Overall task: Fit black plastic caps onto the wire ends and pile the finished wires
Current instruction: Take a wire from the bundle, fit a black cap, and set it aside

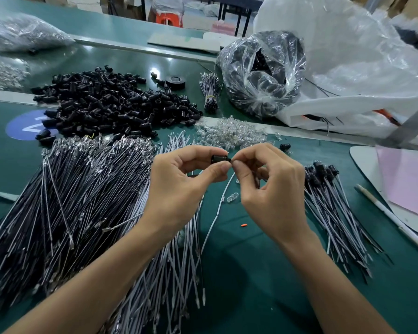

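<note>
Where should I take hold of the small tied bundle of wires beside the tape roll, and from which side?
Grip the bundle at its waist, where the yellow band ties it, coming from above with fingers on its left and right. It lies flat, running front to back, and its far end fans out, so the banded part is probably the firmest.

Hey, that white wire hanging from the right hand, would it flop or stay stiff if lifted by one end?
Probably springy, not limp: the white wire sweeps down from the right hand in one smooth curve. It is thin, so likely very light. Its lower part runs beside the loose wire pile and might snag there.
</note>
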Demonstrator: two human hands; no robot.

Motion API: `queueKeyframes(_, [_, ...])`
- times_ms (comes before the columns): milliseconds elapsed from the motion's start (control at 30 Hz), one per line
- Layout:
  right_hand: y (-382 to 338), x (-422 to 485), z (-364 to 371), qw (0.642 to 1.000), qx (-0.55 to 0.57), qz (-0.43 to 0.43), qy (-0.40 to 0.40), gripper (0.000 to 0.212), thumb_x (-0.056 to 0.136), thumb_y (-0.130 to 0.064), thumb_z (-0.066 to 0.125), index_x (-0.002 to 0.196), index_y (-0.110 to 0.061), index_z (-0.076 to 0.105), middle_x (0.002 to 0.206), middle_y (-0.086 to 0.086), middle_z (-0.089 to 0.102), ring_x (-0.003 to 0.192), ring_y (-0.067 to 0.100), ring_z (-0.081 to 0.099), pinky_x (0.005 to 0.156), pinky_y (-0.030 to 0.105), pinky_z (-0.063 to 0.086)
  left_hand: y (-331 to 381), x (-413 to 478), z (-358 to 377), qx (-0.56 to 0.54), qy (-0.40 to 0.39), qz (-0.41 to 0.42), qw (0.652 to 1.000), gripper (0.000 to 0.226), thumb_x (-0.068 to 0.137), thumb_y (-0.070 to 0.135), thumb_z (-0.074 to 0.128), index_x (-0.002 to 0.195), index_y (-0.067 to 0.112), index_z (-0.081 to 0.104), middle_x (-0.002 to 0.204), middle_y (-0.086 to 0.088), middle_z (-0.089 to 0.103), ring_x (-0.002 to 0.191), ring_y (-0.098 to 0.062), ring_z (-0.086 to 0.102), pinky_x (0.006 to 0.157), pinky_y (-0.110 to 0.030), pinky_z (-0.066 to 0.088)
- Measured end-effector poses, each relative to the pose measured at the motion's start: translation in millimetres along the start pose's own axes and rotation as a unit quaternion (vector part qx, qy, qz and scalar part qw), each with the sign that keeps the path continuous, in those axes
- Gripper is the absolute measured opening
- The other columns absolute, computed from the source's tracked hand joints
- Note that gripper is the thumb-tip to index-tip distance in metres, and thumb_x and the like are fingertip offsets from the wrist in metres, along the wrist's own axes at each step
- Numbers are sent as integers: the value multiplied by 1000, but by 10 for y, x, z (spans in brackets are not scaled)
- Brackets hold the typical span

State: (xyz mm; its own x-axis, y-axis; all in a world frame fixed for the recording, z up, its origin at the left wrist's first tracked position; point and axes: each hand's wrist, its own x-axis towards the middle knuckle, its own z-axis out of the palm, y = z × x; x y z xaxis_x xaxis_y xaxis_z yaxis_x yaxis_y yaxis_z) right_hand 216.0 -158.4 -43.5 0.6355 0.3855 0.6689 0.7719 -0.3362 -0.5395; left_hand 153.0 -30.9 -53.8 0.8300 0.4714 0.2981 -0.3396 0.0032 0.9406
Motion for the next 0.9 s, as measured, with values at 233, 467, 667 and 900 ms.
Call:
queueKeyframes(233, [-26,-1,-12,1000,17,9,14,7,86,-7,65,80,-9,65,75,-3,61,66,13,55,58,21,45,5,-2,-4,37,7,27,999,19,76,4,79,89,17,74,77,2,75,69,-12,71,67,-20,56])
queueKeyframes(467, [-5,-13,5,1000,10,-1,12,7,85,-4,66,80,-8,66,75,-3,62,67,10,56,61,25,48,-37,-21,11,9,6,11,1000,18,76,0,77,90,11,74,79,-2,75,71,-13,72,69,-23,58])
queueKeyframes(667, [-7,-14,8,1000,14,-8,14,9,83,1,68,79,-7,66,74,-1,64,66,11,57,62,23,49,-50,-37,29,-25,4,-11,1000,19,71,10,77,89,9,74,79,-3,76,73,-13,72,70,-23,57])
queueKeyframes(900, [-20,-13,-2,1000,13,-6,13,10,83,0,69,78,-8,66,72,-2,62,62,11,54,59,12,41,-30,-39,43,-87,-6,-35,996,20,68,11,73,88,7,72,80,-6,76,76,-17,73,73,-23,57])
